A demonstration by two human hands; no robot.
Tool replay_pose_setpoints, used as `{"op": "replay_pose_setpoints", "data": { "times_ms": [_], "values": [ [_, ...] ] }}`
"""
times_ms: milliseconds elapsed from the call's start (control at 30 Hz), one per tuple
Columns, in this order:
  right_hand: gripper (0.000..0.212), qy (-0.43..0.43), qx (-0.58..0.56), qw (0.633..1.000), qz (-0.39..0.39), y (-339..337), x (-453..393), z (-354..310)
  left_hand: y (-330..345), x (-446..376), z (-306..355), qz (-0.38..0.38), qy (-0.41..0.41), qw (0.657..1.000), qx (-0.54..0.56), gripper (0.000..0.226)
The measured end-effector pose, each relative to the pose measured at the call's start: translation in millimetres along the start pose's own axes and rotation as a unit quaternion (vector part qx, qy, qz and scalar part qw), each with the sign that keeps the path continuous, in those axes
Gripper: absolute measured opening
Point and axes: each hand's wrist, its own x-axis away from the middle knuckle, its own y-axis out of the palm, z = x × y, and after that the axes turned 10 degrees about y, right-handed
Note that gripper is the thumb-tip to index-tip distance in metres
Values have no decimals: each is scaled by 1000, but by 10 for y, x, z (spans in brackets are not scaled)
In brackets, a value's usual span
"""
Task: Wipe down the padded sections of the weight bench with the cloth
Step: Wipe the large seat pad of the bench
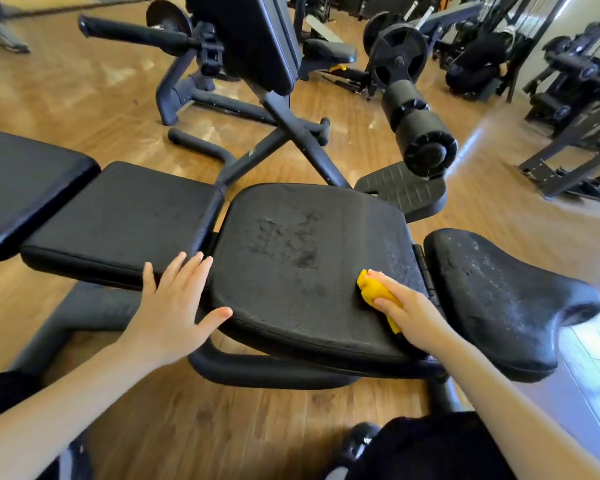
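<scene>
Four black pads are lined up on the bench point(291, 370). The left hand point(174, 306) is laid flat, fingers spread, across the second pad point(118, 216) and third pad point(305, 265). A bunched yellow cloth point(371, 287) is pressed onto the third pad's right side, gripped by the right hand point(411, 315).

— Do we find any lettering, brand or number to read on the weight bench point(305, 258) or the machines behind it?
— We find none. A small pale mark sits on the bench's frame tube point(252, 152), but it is too blurred for us to read.
</scene>
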Motion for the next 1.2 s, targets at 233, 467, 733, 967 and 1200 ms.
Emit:
{"op": "replay_pose_setpoints", "data": {
  "times_ms": [233,467,733,967,1200],
  "values": [
    [46,18,-31,998,52,-19,-888,-85,167,18,66,3,35,998,-51,68],
    [48,14,-1,995,101,-181,-1566,-252,224,-6,12,20,37,999,-21,73],
    [49,41,10,992,117,-283,-1961,-339,259,6,7,21,41,999,-19,76],
    [46,33,-23,993,110,-388,-1875,-203,252,2,15,22,45,998,-23,75],
    [46,53,-1,991,121,-233,-1452,-104,245,5,0,16,39,999,-25,73]
  ]
}}
